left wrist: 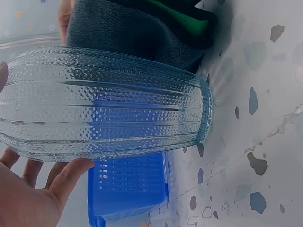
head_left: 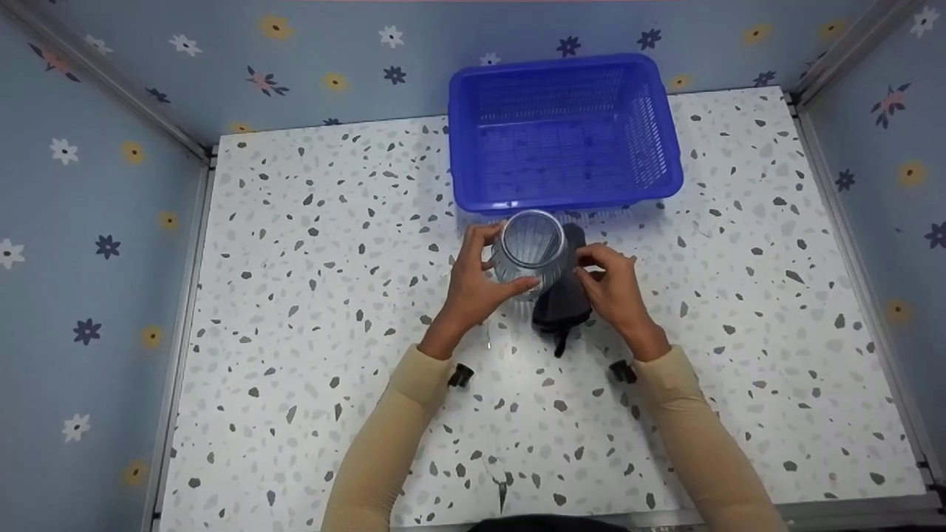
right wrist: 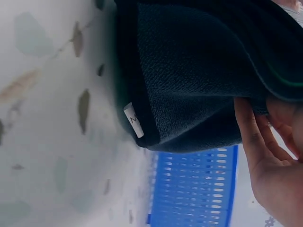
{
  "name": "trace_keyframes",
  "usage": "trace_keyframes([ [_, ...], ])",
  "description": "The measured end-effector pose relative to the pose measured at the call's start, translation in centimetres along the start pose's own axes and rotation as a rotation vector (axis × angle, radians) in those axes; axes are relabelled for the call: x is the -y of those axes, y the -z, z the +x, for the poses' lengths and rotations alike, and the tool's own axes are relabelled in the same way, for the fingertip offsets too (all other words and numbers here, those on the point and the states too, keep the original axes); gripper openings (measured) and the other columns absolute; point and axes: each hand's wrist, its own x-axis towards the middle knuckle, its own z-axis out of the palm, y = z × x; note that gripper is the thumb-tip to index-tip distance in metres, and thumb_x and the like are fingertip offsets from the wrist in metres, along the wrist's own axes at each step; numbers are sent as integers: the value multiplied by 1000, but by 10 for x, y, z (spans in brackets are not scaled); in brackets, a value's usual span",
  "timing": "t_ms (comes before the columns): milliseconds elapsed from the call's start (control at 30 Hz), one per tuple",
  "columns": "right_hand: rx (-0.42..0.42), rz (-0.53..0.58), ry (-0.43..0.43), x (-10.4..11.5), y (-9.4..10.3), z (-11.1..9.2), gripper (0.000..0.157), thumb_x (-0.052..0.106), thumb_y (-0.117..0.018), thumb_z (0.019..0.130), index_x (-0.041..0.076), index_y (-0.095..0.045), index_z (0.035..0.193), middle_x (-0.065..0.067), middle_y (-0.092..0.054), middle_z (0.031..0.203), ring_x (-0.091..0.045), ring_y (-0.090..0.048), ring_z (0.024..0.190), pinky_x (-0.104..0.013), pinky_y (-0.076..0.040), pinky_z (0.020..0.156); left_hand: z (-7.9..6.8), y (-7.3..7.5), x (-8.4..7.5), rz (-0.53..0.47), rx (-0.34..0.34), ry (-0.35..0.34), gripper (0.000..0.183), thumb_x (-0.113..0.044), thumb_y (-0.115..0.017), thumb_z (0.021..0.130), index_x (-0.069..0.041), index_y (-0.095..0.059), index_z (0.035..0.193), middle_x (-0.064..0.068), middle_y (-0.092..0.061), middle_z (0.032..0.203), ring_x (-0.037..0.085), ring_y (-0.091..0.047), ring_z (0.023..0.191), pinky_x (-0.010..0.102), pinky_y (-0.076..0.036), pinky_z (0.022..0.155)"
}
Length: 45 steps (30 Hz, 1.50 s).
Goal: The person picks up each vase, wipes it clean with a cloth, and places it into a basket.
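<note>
My left hand (head_left: 473, 284) grips a clear, ribbed and dimpled glass vase (left wrist: 109, 109), thumb on the near side and fingers round the far side. The vase stands upright, its round mouth facing up in the head view and its lower end right at the tabletop. Just to its right, my right hand (head_left: 612, 287) pinches a dark grey plush cloth (right wrist: 189, 80) between thumb and fingers. The cloth hangs down beside the glass, with a black border, a small white label (right wrist: 133, 120) and a strip of green showing at a fold.
A blue plastic basket (head_left: 554, 207) with slotted sides sits behind the vase, against the flower-patterned back wall (head_left: 332, 44). White speckled tabletop (head_left: 310, 332) spreads around the hands, with patterned panels on the left and right. Small black devices (head_left: 460, 375) sit by the wrists.
</note>
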Motion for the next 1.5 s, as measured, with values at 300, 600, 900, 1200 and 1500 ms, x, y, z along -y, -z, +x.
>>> trace_keyframes([
  [300,32,-12,-30,-11,-10,3,17,-17,-68,93,-11,-70,108,-24,-72,102,-35,-71,93,-27,-57,77,2,2,1,13,3,-2,85,-29,-97,76,-8,-51,144,8,-51,145,24,-52,133,42,-58,93],
  [600,108,-73,-144,-13,-17,10,15,-16,-67,92,-10,-71,105,-25,-74,99,-38,-70,90,-45,-57,81,2,3,1,25,-5,7,87,-29,-98,75,-7,-51,145,8,-52,146,25,-52,134,41,-58,94],
  [900,105,-75,-197,-12,-19,8,14,-14,-66,93,-9,-72,105,-25,-74,100,-38,-71,93,-49,-57,84,0,3,1,18,0,4,85,-28,-97,76,-5,-51,144,9,-51,146,26,-51,135,44,-58,95],
  [1200,13,-12,-93,5,-3,5,14,-16,-67,94,-9,-72,106,-23,-73,101,-35,-71,94,-31,-56,80,-1,1,0,10,15,9,85,-29,-97,77,-7,-51,145,8,-50,148,25,-51,134,43,-56,97],
  [1500,-73,68,-9,28,13,11,15,-18,-68,92,-10,-73,104,-20,-72,101,-24,-71,96,-17,-56,76,-2,2,1,4,14,4,84,-29,-97,77,-8,-51,144,7,-49,150,24,-51,134,43,-56,98],
])
